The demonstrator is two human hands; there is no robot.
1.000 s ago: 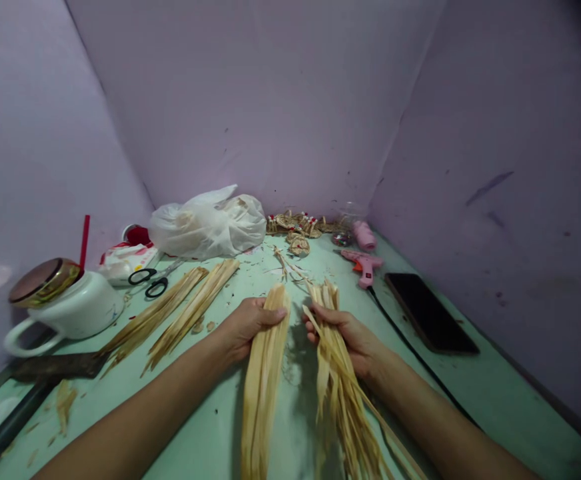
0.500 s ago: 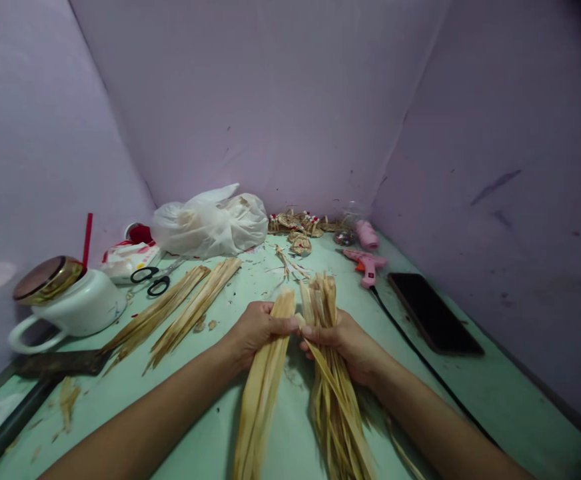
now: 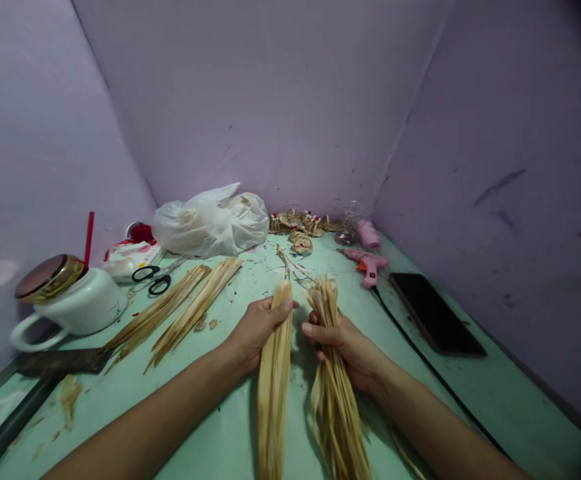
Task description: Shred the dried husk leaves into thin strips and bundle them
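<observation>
Head cam: left hand [image 3: 256,329] has a flat bundle [image 3: 274,393] of dry strips pinched near its top, thumb over the front. Right hand [image 3: 349,345] is wrapped around a scruffier bunch [image 3: 341,413], just beside it. Both hang down toward the near side of the table [image 3: 225,437]. Two more bundles [image 3: 198,312] lie toward the left edge, near the scissors [image 3: 159,285] and mug [image 3: 88,307]. Phone [image 3: 435,313] sits along the right edge, glue gun [image 3: 369,265] near it, and a plastic bag [image 3: 213,223] slumps at the far edge.

Narrow gap between hands [image 3: 261,327]; cord [image 3: 430,369] obstructs right, dried strips [image 3: 196,310] left.
</observation>
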